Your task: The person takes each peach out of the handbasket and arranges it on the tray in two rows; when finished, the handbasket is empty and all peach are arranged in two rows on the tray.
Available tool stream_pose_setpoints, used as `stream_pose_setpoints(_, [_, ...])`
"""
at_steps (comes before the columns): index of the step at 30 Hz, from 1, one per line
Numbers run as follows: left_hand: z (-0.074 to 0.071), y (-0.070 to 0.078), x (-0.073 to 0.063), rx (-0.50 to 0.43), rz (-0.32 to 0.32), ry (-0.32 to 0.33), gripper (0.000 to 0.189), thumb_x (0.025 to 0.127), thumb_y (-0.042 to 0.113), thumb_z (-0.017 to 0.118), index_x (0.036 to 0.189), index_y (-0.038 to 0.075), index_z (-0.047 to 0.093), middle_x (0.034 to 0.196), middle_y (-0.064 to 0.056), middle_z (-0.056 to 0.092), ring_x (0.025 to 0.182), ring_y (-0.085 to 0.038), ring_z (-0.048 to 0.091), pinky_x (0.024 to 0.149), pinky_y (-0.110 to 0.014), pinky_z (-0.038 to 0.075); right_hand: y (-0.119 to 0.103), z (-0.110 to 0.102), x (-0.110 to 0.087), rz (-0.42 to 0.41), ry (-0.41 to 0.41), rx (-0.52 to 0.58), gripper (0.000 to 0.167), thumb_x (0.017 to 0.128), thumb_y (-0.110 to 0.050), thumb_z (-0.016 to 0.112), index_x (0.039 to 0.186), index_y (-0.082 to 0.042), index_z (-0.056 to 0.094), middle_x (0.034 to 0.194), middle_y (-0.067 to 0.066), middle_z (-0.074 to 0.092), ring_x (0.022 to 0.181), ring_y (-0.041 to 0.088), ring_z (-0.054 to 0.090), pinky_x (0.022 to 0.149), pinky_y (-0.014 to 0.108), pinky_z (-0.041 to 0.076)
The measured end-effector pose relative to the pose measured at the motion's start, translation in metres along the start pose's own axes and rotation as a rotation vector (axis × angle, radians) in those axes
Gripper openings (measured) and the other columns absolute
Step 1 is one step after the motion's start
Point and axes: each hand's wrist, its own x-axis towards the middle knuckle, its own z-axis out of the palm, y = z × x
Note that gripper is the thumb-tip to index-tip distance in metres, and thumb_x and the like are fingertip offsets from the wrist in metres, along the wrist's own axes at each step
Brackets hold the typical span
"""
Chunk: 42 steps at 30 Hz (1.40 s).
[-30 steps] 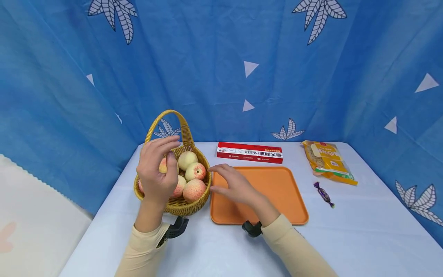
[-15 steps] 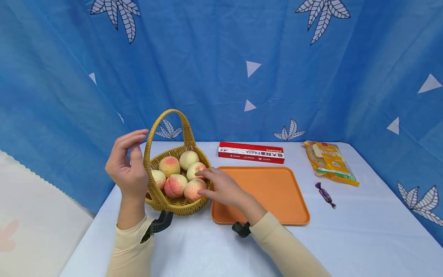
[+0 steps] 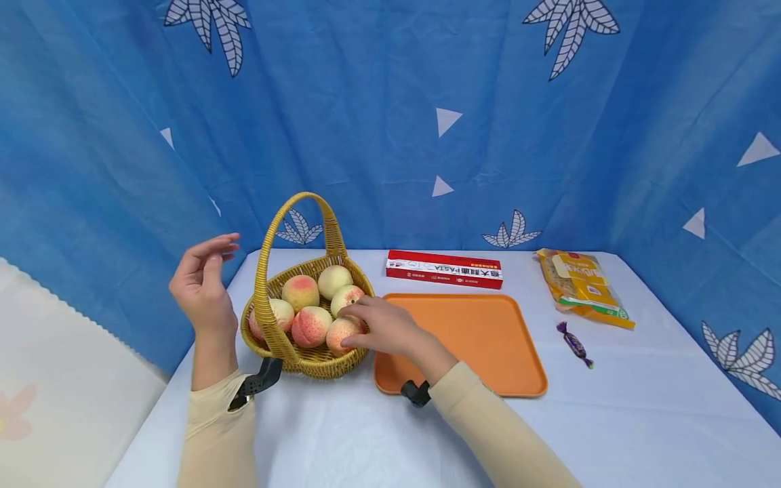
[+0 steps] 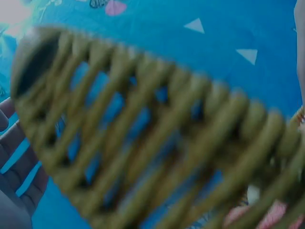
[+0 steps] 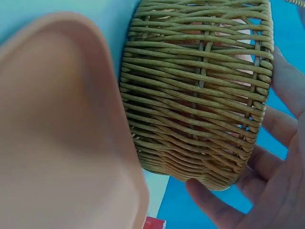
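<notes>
A yellow wicker basket [image 3: 323,368] with a tall arched handle holds several peaches. My right hand [image 3: 393,329] reaches over its right rim in the head view, thumb and fingers spread at the nearest right peach [image 3: 339,332]. The right wrist view shows these fingers [image 5: 279,124] loosely extended along the rim, beside the woven wall [image 5: 195,95]. To the left of the basket, my left hand [image 3: 204,291] is raised with fingers loosely bent and nothing in them. Blurred basket handle weave [image 4: 190,102] fills much of the left wrist view.
Right of the basket lies an orange tray [image 3: 470,346], partly under my right forearm. Behind it is a red pasta box [image 3: 444,269]. A yellow food packet [image 3: 584,288] and a purple wrapped candy [image 3: 575,344] lie at the right. A blue curtain [image 3: 378,122] hangs behind.
My left hand has moved left, away from in front of the basket, uncovering peaches and handle. The right hand has moved left from beside the basket, over its rim to the peaches.
</notes>
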Motion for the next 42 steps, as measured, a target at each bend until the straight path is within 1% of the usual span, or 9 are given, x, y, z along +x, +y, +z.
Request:
stream_pose_setpoints(4, [-0.011,-0.014,-0.001,0.094,-0.139,0.063,0.023,0.099,0.0,0.05,0.103,-0.012,0.069,0.094,-0.002,0.076,0.085,-0.019,0.068,0.083,-0.03,0.049,-0.004,0.0,0.006,0.009,-0.014,-0.027,0.059,0.085,-0.06,0.07,0.136,-0.033,0.06,0.119,-0.002,0.059,0.096,0.011,0.055,0.074,0.028,0.048])
stream_pose_setpoints(7, [-0.019,-0.027,-0.002,0.182,-0.294,0.112,0.023,0.1,0.005,0.051,0.103,-0.005,0.072,0.092,0.004,0.075,0.085,-0.015,0.067,0.082,-0.028,0.048,-0.008,0.0,0.01,0.02,-0.028,-0.055,0.063,0.082,-0.062,0.071,0.138,-0.034,0.059,0.123,0.0,0.056,0.099,0.012,0.056,0.076,0.03,0.049])
stream_pose_setpoints(13, [-0.032,-0.052,-0.007,0.331,-0.595,0.086,0.022,0.102,0.014,0.052,0.105,0.009,0.073,0.093,0.012,0.071,0.089,-0.009,0.065,0.086,-0.027,0.045,-0.013,0.002,0.016,0.055,-0.055,-0.072,0.06,0.081,-0.059,0.075,0.135,-0.035,0.061,0.133,0.007,0.053,0.105,0.015,0.057,0.077,0.033,0.051])
stream_pose_setpoints(18, [-0.04,-0.064,-0.009,0.504,-0.804,-0.035,0.028,0.105,0.024,0.047,0.119,0.015,0.069,0.115,0.006,0.068,0.11,-0.013,0.061,0.1,-0.036,0.041,-0.012,0.005,0.016,0.066,-0.043,-0.023,0.059,0.081,-0.056,0.077,0.133,-0.033,0.062,0.133,0.008,0.052,0.102,0.016,0.057,0.08,0.034,0.051])
stream_pose_setpoints(22, [-0.043,-0.067,-0.01,0.652,-0.923,-0.306,0.048,0.105,0.036,0.041,0.146,0.012,0.049,0.149,-0.014,0.048,0.137,-0.031,0.043,0.114,-0.052,0.033,-0.008,0.007,0.016,0.073,-0.033,0.02,0.058,0.081,-0.057,0.076,0.132,-0.034,0.063,0.131,0.007,0.051,0.098,0.015,0.057,0.081,0.034,0.051])
stream_pose_setpoints(25, [-0.045,-0.071,-0.013,0.684,-0.977,-0.507,0.06,0.105,0.038,0.041,0.157,0.01,0.03,0.156,-0.025,0.035,0.142,-0.042,0.035,0.116,-0.058,0.031,-0.007,0.008,0.017,0.066,-0.031,0.035,0.057,0.081,-0.057,0.076,0.132,-0.034,0.063,0.131,0.007,0.051,0.098,0.015,0.056,0.081,0.034,0.051])
stream_pose_setpoints(28, [-0.048,-0.079,-0.017,0.651,-1.001,-0.58,0.061,0.105,0.036,0.042,0.159,0.012,0.024,0.156,-0.026,0.035,0.14,-0.042,0.036,0.114,-0.057,0.032,-0.004,0.009,0.016,0.062,-0.034,0.05,0.057,0.082,-0.057,0.075,0.132,-0.034,0.062,0.132,0.007,0.05,0.099,0.015,0.056,0.081,0.034,0.051])
stream_pose_setpoints(34, [-0.052,-0.092,-0.025,0.591,-1.015,-0.582,0.057,0.107,0.037,0.037,0.159,0.017,0.026,0.159,-0.019,0.034,0.144,-0.037,0.033,0.118,-0.054,0.028,0.003,0.009,0.012,0.051,-0.039,0.08,0.056,0.081,-0.057,0.076,0.13,-0.034,0.064,0.128,0.006,0.05,0.094,0.015,0.056,0.08,0.033,0.049])
stream_pose_setpoints(42, [-0.044,-0.093,-0.028,0.605,-0.985,-0.533,0.057,0.105,0.042,0.043,0.156,0.019,0.033,0.158,-0.016,0.039,0.145,-0.035,0.035,0.119,-0.053,0.029,0.01,0.002,0.012,0.008,-0.034,0.124,0.055,0.082,-0.051,0.077,0.131,-0.029,0.064,0.128,0.007,0.05,0.097,0.016,0.057,0.086,0.034,0.051])
